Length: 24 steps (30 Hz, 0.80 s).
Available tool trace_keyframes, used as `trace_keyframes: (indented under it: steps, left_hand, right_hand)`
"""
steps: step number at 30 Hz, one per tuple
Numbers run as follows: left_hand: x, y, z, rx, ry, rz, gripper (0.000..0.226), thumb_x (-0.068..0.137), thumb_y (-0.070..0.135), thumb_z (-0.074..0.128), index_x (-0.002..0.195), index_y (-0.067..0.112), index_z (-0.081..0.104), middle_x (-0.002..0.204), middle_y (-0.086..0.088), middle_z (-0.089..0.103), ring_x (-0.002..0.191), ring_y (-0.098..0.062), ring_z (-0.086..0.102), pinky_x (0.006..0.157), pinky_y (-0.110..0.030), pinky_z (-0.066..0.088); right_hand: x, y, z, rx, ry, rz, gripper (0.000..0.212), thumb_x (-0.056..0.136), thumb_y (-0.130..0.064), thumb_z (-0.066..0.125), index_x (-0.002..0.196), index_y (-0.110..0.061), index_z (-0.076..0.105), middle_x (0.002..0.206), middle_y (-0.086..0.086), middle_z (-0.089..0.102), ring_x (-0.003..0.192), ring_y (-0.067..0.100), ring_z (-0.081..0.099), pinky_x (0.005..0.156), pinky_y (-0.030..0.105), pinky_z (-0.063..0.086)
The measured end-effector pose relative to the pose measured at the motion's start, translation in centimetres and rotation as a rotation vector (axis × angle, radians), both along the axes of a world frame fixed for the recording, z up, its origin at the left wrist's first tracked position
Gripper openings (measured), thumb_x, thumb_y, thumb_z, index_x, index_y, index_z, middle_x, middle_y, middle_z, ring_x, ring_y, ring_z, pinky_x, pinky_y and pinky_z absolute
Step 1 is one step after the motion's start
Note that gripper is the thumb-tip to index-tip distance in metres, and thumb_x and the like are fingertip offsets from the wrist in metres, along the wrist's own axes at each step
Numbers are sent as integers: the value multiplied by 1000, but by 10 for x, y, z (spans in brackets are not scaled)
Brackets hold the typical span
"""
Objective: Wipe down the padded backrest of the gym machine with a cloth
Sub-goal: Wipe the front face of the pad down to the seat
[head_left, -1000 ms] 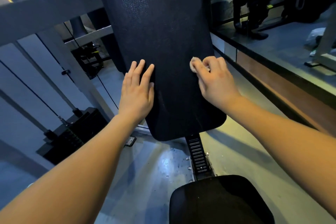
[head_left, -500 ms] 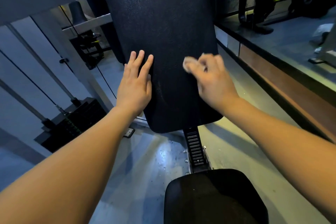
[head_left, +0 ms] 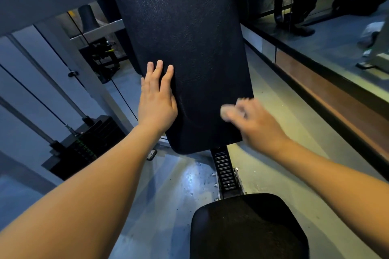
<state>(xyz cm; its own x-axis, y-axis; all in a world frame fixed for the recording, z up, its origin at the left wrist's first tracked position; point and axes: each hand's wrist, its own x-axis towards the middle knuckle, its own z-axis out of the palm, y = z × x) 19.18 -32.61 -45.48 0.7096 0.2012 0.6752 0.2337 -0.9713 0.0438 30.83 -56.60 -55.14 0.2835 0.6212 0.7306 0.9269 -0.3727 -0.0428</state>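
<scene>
backrest (head_left: 185, 38): big black pad, pretty much upright, fills the top middle of the view. Its bottom edge sits above the seat (head_left: 248, 227), with the notched rail (head_left: 225, 170) between them.

cloth (head_left: 225, 112): just a small pale wad against the lower right of the pad. Most of it is tucked under the fingers.

right hand (head_left: 255, 125): heavily blurred, so it's mid-swipe. Fingers look bunched round the cloth, but I can't make out the exact grip through the smear.

left hand (head_left: 156, 99): flat on the pad's left edge, fingers straight and pointing up, holding nothing. Seems to be just bracing the pad.

what changed: a second ago the cloth was up near the right edge, around mid-height. It has slid down and a bit inward since, now close to the bottom right corner. The left hand hasn't really budged.

what it means: my read is that the right-side strip has had a downward pass. The middle and everything above the hands probably still need wiping, so it's nowhere near done.
</scene>
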Motion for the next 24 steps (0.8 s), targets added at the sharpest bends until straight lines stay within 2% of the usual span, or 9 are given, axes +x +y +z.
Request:
trace_keyframes:
  steps: [4, 10, 12, 13, 14, 15, 17, 21, 24]
  left_hand:
    - [7, -14, -8, -69, -68, 40, 65, 95, 4, 43, 157, 13, 26, 167, -9, 12, 155, -29, -2, 124, -54, 4]
    - [12, -19, -11, -85, -103, 66, 67, 91, 2, 41, 156, 13, 27, 167, -7, 11, 155, -27, -3, 125, -53, 4]
    - [11, -21, -10, -85, -102, 70, 67, 91, 1, 41, 156, 13, 26, 167, -7, 10, 155, -26, -4, 125, -52, 4]
    - [11, -21, -9, -86, -100, 74, 68, 92, 1, 42, 156, 13, 26, 167, -6, 9, 155, -26, -4, 125, -52, 4]
    - [10, -21, -9, -86, -93, 75, 68, 92, 1, 42, 156, 13, 25, 167, -6, 8, 155, -26, -5, 125, -52, 4]
    - [9, -20, -9, -84, -82, 69, 67, 93, 1, 42, 156, 13, 25, 167, -6, 8, 155, -26, -5, 125, -52, 4]
    - [8, -15, -8, -66, -61, 62, 64, 95, 4, 40, 156, 13, 26, 167, -8, 9, 155, -27, -3, 124, -53, 7]
    - [5, -10, -9, -44, -47, 45, 58, 99, 10, 37, 156, 13, 28, 167, -8, 13, 155, -29, 1, 124, -54, 12]
    - [3, -9, -8, -69, -49, 39, 57, 100, 10, 38, 156, 14, 29, 167, -7, 14, 155, -28, 1, 124, -53, 12]
  right_hand:
    - [28, 2, 32, 255, 140, -187, 53, 84, 8, 52, 132, -13, 61, 111, 19, 52, 94, 36, 46, 72, 46, 51]
    - [-18, -6, -51, 63, 216, -65, 66, 74, 17, 65, 134, -8, 59, 103, 11, 51, 89, 26, 42, 71, 30, 39]
    - [-38, -15, -87, -147, 218, 32, 33, 94, -6, 61, 125, -18, 62, 104, 6, 53, 90, 23, 48, 70, 34, 45]
    - [-49, -21, -102, -229, 257, 61, 23, 106, -26, 45, 122, -22, 61, 108, 4, 53, 94, 23, 53, 73, 35, 47]
    - [-60, -24, -111, -252, 313, 110, 30, 108, -36, 38, 126, -23, 60, 112, 2, 51, 98, 23, 56, 74, 33, 47]
    - [-68, -26, -113, -261, 361, 113, 31, 103, -29, 53, 133, -22, 58, 114, 1, 47, 100, 24, 56, 71, 28, 46]
    - [-68, -23, -107, -112, 324, 130, 72, 71, -4, 82, 137, -17, 57, 112, 4, 45, 99, 24, 51, 63, 24, 43]
    - [-50, 0, -68, 128, 227, 20, 68, 74, 16, 66, 137, -9, 59, 110, 10, 46, 90, 31, 48, 68, 38, 51]
    - [-52, 10, -76, 3, 299, -9, 70, 74, 14, 66, 139, -12, 57, 109, 8, 48, 91, 26, 47, 67, 31, 43]
